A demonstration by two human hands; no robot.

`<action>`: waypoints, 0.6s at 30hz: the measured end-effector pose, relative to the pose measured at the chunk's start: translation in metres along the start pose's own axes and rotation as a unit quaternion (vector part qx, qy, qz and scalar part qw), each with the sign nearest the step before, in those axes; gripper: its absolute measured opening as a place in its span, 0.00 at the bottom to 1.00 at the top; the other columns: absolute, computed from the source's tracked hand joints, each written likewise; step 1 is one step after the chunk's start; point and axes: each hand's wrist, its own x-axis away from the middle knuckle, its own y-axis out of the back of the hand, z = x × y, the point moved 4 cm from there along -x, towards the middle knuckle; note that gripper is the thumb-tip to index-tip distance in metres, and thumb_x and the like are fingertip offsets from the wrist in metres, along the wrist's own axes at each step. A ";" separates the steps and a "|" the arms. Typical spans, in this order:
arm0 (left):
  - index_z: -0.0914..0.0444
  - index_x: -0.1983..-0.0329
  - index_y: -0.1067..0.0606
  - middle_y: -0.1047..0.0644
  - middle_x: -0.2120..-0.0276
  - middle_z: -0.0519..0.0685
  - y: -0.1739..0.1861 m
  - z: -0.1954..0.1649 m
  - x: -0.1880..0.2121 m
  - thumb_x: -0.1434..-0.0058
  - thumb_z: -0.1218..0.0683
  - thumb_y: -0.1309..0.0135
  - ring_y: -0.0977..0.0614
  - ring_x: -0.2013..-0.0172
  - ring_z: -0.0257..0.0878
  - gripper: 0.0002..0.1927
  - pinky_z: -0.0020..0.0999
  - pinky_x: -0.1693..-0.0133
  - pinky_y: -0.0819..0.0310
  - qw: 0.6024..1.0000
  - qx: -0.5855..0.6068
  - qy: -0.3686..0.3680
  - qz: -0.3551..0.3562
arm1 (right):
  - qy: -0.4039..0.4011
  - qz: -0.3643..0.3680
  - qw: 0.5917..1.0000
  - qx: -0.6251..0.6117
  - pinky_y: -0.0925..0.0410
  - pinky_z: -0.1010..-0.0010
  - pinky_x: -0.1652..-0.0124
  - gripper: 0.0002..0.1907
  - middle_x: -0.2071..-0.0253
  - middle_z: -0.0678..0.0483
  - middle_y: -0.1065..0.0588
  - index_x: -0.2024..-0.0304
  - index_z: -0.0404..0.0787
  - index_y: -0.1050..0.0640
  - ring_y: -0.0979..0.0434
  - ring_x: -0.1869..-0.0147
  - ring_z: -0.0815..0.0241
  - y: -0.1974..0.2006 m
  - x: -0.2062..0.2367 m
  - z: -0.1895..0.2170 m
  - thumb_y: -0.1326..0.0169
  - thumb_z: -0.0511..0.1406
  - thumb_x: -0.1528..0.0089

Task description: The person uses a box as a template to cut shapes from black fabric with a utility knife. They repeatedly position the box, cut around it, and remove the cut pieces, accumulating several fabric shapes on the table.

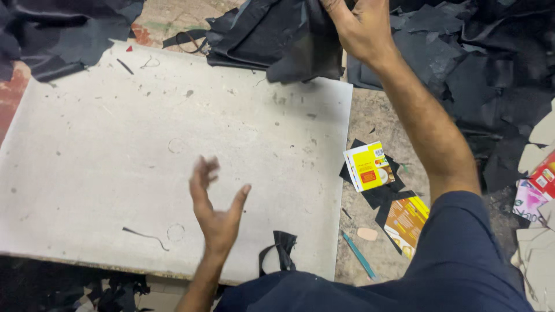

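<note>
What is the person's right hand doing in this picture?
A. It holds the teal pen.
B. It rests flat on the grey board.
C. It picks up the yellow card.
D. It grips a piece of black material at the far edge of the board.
D: the right hand is closed on the black material at the far edge of the board; the left hand is open and holds nothing.

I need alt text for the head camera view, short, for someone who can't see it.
Seen from above, a person's right hand grips a pile of black leather pieces at the far edge of a scuffed white cutting board, while the left hand hovers open and empty above the board. Yellow printed cards and a teal pen lie to the right.
</note>
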 end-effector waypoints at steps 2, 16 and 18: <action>0.60 0.18 0.59 0.41 0.24 0.59 0.015 -0.026 -0.028 0.41 0.50 0.28 0.36 0.26 0.51 0.61 0.55 0.28 0.37 0.997 0.072 -0.030 -0.007 | 0.114 0.044 0.988 -0.098 0.30 0.70 0.55 0.10 0.59 0.51 0.23 0.51 0.29 0.23 0.25 0.56 0.63 0.012 0.019 0.087 0.50 0.32 0.24; 0.67 0.57 0.19 0.21 0.70 0.40 0.065 0.043 -0.040 0.26 0.56 0.41 0.24 0.70 0.26 0.08 0.22 0.68 0.30 0.945 0.244 0.070 0.204 | 0.006 0.141 0.990 -0.023 0.25 0.67 0.51 0.07 0.46 0.45 0.23 0.48 0.32 0.26 0.18 0.48 0.54 0.014 0.142 0.219 0.47 0.31 0.27; 0.69 0.56 0.19 0.27 0.73 0.45 0.117 0.106 -0.043 0.25 0.57 0.39 0.30 0.74 0.29 0.08 0.25 0.72 0.39 0.971 0.129 0.160 0.123 | -0.062 0.218 0.974 -0.026 0.26 0.66 0.54 0.11 0.49 0.46 0.24 0.48 0.33 0.24 0.18 0.51 0.53 -0.005 0.188 0.208 0.45 0.32 0.31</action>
